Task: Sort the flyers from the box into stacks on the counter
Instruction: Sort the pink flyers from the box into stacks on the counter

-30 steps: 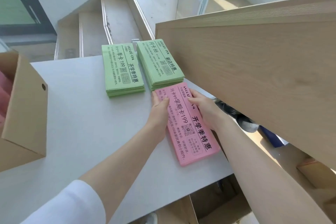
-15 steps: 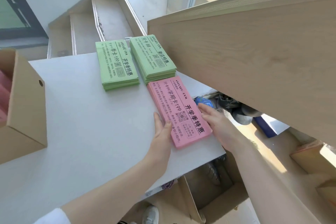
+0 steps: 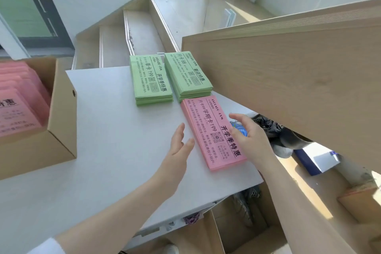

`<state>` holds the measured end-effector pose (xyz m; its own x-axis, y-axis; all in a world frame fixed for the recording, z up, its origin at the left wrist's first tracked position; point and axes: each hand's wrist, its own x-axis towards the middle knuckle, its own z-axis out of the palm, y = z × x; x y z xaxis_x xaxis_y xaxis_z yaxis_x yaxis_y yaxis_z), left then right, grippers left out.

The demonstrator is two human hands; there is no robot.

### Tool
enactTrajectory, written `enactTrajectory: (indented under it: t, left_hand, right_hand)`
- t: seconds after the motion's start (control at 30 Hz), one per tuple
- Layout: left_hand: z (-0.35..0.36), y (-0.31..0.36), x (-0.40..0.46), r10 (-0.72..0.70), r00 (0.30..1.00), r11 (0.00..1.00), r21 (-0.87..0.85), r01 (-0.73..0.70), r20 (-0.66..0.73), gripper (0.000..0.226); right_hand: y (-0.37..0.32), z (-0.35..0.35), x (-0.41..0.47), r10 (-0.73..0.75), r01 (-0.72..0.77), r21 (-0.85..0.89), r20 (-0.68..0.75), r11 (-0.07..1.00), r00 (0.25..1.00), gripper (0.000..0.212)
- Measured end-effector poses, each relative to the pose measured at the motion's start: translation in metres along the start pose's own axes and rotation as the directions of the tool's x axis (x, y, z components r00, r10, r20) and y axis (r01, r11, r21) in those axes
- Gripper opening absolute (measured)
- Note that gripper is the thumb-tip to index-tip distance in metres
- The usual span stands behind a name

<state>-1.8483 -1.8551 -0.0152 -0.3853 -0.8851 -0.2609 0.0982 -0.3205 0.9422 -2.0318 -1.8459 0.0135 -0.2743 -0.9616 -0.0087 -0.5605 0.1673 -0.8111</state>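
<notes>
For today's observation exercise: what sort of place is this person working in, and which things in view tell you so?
Probably a gym's reception counter or front desk: printed promotional flyers lie in a pink stack and green stacks on a white counter, with a cardboard box holding more.

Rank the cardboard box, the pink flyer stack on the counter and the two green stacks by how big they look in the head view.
1. cardboard box, though nearest and cut off by the frame.
2. pink flyer stack.
3. The left green stack and right green stack look alike; no ranking.
</notes>
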Motion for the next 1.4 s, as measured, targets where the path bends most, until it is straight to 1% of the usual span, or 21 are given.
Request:
enactTrajectory:
  t: [0.03,0.13,0.23,0.33,0.43,0.53,0.6,0.67,0.73,0.77,0.83,0.87,0.93,1.03,1.07,1.13,1.27,1.4]
  left_hand:
    - [-0.010,0.005,-0.005,0.056,0.998,0.998,0.044,-0.055,-0.007,0.046]
    - [-0.045,0.022,-0.023,0.219,0.973,0.968,0.143,-0.208,-0.065,0.040]
    - [-0.089,0.039,-0.047,0.300,0.942,0.939,0.223,-0.263,-0.151,0.030]
    - [-0.135,0.058,-0.072,0.396,0.894,0.896,0.301,-0.327,-0.208,0.030]
    - [-0.184,0.077,-0.098,0.467,0.835,0.865,0.345,-0.364,-0.291,0.028]
    - [-0.239,0.096,-0.123,0.540,0.775,0.820,0.414,-0.395,-0.329,0.025]
    - [-0.279,0.111,-0.136,0.576,0.747,0.790,0.461,-0.405,-0.332,0.023]
    - [-0.320,0.129,-0.144,0.608,0.732,0.741,0.550,-0.385,-0.308,0.021]
    - [-0.363,0.144,-0.146,0.614,0.750,0.655,0.689,-0.310,-0.247,0.022]
    - [-0.384,0.152,-0.144,0.602,0.771,0.582,0.776,-0.245,-0.208,0.024]
    - [-0.423,0.163,-0.136,0.538,0.836,0.372,0.920,-0.119,-0.110,0.031]
    - [-0.438,0.167,-0.131,0.488,0.870,0.275,0.958,-0.080,-0.068,0.035]
    - [-0.461,0.172,-0.121,0.387,0.922,0.140,0.989,-0.053,-0.005,0.044]
    - [-0.480,0.171,-0.107,0.272,0.958,-0.023,0.995,-0.094,0.097,0.050]
    - [-0.485,0.169,-0.103,0.247,0.962,-0.055,0.993,-0.104,0.115,0.051]
    - [-0.492,0.163,-0.098,0.213,0.968,-0.082,0.990,-0.114,0.129,0.054]
    - [-0.499,0.157,-0.092,0.228,0.965,-0.048,0.991,-0.123,0.131,0.058]
    - [-0.500,0.154,-0.092,0.213,0.967,-0.063,0.990,-0.125,0.136,0.072]
  right_hand:
    - [-0.012,0.007,0.001,-0.052,0.051,0.016,0.027,0.999,0.998,0.029]
    - [-0.049,0.042,0.003,-0.158,0.143,0.091,0.190,0.986,0.969,0.025]
    - [-0.087,0.087,0.001,-0.229,0.196,0.132,0.329,0.972,0.916,0.021]
    - [-0.128,0.131,-0.004,-0.313,0.256,0.188,0.427,0.948,0.848,0.024]
    - [-0.172,0.173,-0.013,-0.423,0.351,0.238,0.456,0.906,0.783,0.030]
    - [-0.215,0.214,-0.020,-0.537,0.463,0.273,0.423,0.843,0.730,0.028]
    - [-0.237,0.242,-0.023,-0.573,0.501,0.278,0.399,0.820,0.716,0.028]
    - [-0.260,0.270,-0.027,-0.574,0.502,0.279,0.386,0.818,0.722,0.028]
    - [-0.281,0.297,-0.029,-0.583,0.527,0.250,0.382,0.812,0.717,0.026]
    - [-0.290,0.311,-0.028,-0.590,0.556,0.209,0.384,0.805,0.710,0.024]
    - [-0.304,0.336,-0.024,-0.597,0.626,0.073,0.403,0.777,0.694,0.026]
    - [-0.310,0.346,-0.021,-0.591,0.656,-0.011,0.424,0.755,0.687,0.029]
    - [-0.320,0.362,-0.015,-0.550,0.679,-0.179,0.460,0.712,0.697,0.036]
    - [-0.324,0.377,-0.010,-0.483,0.666,-0.341,0.485,0.663,0.729,0.045]
    - [-0.323,0.380,-0.008,-0.474,0.674,-0.379,0.497,0.635,0.726,0.047]
    - [-0.320,0.386,-0.003,-0.465,0.696,-0.435,0.527,0.572,0.711,0.048]
    - [-0.315,0.389,0.000,-0.490,0.701,-0.444,0.505,0.558,0.710,0.049]
    - [-0.306,0.391,-0.004,-0.575,0.749,-0.461,0.482,0.475,0.661,0.049]
